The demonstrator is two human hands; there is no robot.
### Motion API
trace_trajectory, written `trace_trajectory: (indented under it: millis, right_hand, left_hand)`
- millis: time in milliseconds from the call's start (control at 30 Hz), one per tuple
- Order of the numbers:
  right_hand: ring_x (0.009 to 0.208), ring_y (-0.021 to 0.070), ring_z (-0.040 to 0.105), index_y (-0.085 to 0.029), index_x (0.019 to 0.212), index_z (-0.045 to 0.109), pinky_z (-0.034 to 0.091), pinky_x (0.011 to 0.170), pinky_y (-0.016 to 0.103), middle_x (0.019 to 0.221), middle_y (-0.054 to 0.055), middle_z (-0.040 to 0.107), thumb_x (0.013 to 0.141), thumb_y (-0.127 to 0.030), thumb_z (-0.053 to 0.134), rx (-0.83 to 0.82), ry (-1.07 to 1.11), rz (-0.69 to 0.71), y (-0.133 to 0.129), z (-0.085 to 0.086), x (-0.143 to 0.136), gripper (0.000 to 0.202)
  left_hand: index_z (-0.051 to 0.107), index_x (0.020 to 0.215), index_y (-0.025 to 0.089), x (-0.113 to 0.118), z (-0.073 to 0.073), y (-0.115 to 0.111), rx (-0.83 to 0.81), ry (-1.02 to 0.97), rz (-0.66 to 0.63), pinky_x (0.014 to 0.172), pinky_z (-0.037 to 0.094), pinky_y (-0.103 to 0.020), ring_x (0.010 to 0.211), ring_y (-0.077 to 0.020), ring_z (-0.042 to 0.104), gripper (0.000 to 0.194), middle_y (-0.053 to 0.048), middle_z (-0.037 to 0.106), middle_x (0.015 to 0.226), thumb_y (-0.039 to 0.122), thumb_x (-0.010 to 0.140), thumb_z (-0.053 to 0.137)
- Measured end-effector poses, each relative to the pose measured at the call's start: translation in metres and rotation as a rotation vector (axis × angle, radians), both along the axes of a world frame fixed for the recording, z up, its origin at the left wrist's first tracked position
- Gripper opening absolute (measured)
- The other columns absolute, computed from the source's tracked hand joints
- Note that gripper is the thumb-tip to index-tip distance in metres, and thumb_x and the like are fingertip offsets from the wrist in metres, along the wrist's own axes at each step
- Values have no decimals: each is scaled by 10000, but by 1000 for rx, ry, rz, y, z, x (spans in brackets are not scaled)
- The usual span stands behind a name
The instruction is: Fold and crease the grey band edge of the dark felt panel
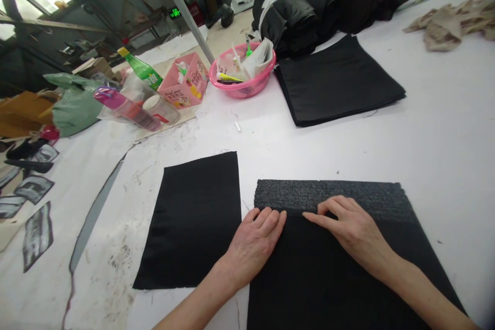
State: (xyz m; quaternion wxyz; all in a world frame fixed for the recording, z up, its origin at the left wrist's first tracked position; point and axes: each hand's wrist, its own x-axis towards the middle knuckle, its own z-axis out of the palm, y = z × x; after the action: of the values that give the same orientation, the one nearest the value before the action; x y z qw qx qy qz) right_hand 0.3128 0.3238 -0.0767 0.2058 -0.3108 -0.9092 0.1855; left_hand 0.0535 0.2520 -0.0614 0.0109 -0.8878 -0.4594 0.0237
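Observation:
A large black fabric piece [332, 278] lies in front of me, with a speckled dark grey strip [294, 193] along its far edge. My left hand [257, 242] rests on the near-left part of that strip's border, fingers laid on the cloth. To its right, my right hand [353, 232] has its fingers curled and its thumb stretched toward the left hand, pinching at the border between strip and black cloth. Left of my hands a smaller black fabric panel [197, 221] lies flat on the white table surface [185, 139].
Farther back lies a stack of black fabric panels [340, 82], beside dark fabric rolls [301, 15]. A pink basin [247, 87], pink box [185, 85], green bottle [141, 69] and jar [160, 108] stand at the back left. Beige cloth [448, 26] lies far right.

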Motion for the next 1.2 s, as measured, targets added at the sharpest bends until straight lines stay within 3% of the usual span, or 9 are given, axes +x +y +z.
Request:
trace_trajectory:
  millis: [533, 667, 900, 1200]
  right_hand:
    - [945, 215, 479, -240, 1249, 592, 353, 857, 376, 972, 66, 527, 1020, -153, 374, 85, -58, 0, -6, 2, 1, 328]
    - [924, 203, 483, -265, 1235, 601, 359, 828, 362, 972, 58, 529, 1022, -160, 389, 70, -76, 13, -1, 1, 11, 318]
    - [870, 177, 491, -297, 1199, 628, 347, 774, 335, 955, 39, 548, 1010, -151, 423, 103, -72, 14, 8, 1, 38, 314]
    - [919, 190, 493, -273, 1169, 628, 346, 796, 345, 973, 43, 554, 1026, -179, 402, 30, -49, -4, 8, 1, 39, 283]
  left_hand:
    - [360, 1438, 117, 16, 6, 12, -29, 43, -85, 980, 383, -384, 1160, -229, 479, 445, -98, 535, 1195, 123, 993, 356]
    - [350, 1427, 71, 23, 8, 18, -35, 63, -141, 944, 404, -373, 1117, -208, 498, 435, -105, 543, 1160, 102, 993, 331]
    - [301, 1468, 146, 31, 11, 22, -77, 25, -112, 895, 412, -382, 1050, -218, 515, 479, -94, 543, 1133, 129, 993, 353]
    - [358, 1419, 84, 38, 9, 26, -88, 1, -143, 892, 399, -357, 1007, -191, 518, 420, -81, 560, 1101, 101, 1000, 330]
